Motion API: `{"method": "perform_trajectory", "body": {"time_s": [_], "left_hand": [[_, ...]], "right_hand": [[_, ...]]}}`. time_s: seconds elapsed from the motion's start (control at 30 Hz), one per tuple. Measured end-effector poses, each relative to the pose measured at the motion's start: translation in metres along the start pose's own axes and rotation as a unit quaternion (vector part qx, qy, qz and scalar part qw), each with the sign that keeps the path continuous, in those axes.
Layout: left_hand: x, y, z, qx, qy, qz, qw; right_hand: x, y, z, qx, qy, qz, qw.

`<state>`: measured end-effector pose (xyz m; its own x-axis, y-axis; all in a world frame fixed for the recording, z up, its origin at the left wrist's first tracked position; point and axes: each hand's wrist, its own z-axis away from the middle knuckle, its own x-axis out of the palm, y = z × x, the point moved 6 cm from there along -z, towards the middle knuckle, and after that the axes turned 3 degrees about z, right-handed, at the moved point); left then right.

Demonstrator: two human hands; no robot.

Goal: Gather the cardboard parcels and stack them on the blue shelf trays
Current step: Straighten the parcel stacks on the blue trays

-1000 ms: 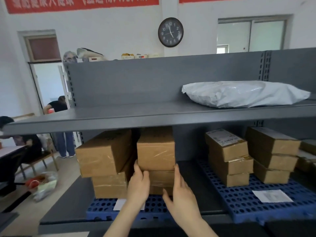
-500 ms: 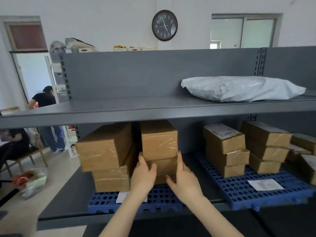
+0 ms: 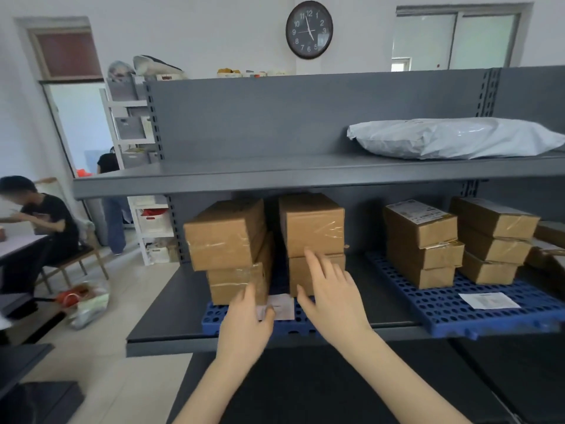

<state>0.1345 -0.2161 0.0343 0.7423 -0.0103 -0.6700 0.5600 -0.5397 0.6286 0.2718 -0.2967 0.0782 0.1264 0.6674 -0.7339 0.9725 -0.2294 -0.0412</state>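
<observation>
Two stacks of taped brown cardboard parcels (image 3: 312,228) sit on the perforated blue tray (image 3: 214,316) on the grey metal shelf (image 3: 171,307). Before them, the left hand (image 3: 244,324) is empty, fingers loosely together; the right hand (image 3: 333,295) spreads its fingers, fingertips near the right stack.

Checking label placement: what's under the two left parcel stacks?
The left blue tray, on the grey shelf. A paper slip lies on the tray between the stacks; whether it runs under them is hidden by the parcels and hands.
</observation>
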Motion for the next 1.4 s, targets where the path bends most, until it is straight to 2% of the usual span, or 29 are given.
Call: {"method": "perform_trajectory", "body": {"time_s": [0.13,0.2,0.33,0.43,0.6,0.97,1.4], "left_hand": [[-0.044,-0.044,0.016,-0.030,0.027,-0.042,0.998],[-0.068,-0.065,0.016,-0.057,0.039,-0.040,0.997],[-0.100,-0.087,0.000,-0.079,0.057,0.002,0.995],[-0.103,-0.085,-0.023,-0.109,0.031,0.078,0.990],[-0.081,-0.063,-0.060,-0.124,-0.037,0.177,0.976],[-0.054,-0.056,-0.092,-0.162,-0.055,0.238,0.956],[-0.071,-0.085,-0.085,-0.197,-0.025,0.205,0.958]], "right_hand": [[0.004,-0.050,-0.006,-0.027,-0.063,-0.037,0.997],[0.010,-0.064,-0.013,-0.016,-0.105,-0.072,0.992],[0.023,-0.078,-0.030,0.021,-0.132,-0.127,0.983],[0.039,-0.080,-0.043,0.062,-0.171,-0.173,0.968],[0.065,-0.072,-0.051,0.146,-0.236,-0.286,0.917],[0.090,-0.060,-0.049,0.177,-0.248,-0.313,0.899],[0.110,-0.094,-0.066,0.205,-0.262,-0.317,0.888]]}}
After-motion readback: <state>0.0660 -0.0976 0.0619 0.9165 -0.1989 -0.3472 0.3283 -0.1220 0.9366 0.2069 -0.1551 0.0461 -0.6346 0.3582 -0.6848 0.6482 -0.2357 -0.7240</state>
